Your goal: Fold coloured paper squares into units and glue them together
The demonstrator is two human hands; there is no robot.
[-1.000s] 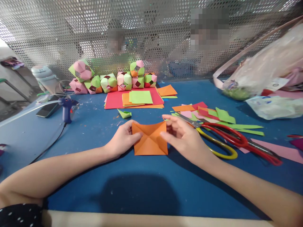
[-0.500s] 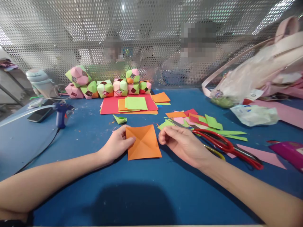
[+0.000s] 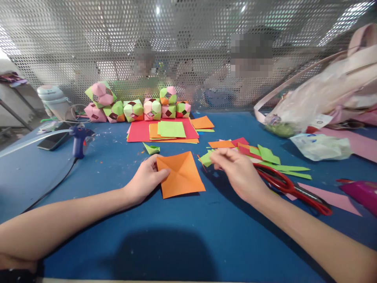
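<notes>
My left hand [image 3: 149, 175] pinches the left edge of an orange paper square [image 3: 184, 177], thumb on top. Crease lines cross at the square's middle, and the sheet is tilted slightly above the table. To the right of the square, my right hand [image 3: 240, 171] is raised with its fingers curled together beside a green paper scrap [image 3: 207, 158]. Whether anything sits between those fingertips is hidden. A small folded green paper piece [image 3: 151, 149] lies just beyond my left hand. Red-handled scissors [image 3: 294, 190] rest to the right of my right wrist, partly behind it.
Folded paper balls [image 3: 134, 111] line the back by a perforated metal screen [image 3: 188, 35]. Before them lie red sheets [image 3: 138, 131] and a green square stack [image 3: 172, 129]. A glue gun [image 3: 79, 141] stands left; colored scraps [image 3: 269, 155], a plastic bag [image 3: 321, 146] and a purple object [image 3: 361, 192] are right.
My right hand has moved right and away from the orange square, its fingers still curled. The square, still in my left hand, has tilted a little. The camera view has shifted slightly.
</notes>
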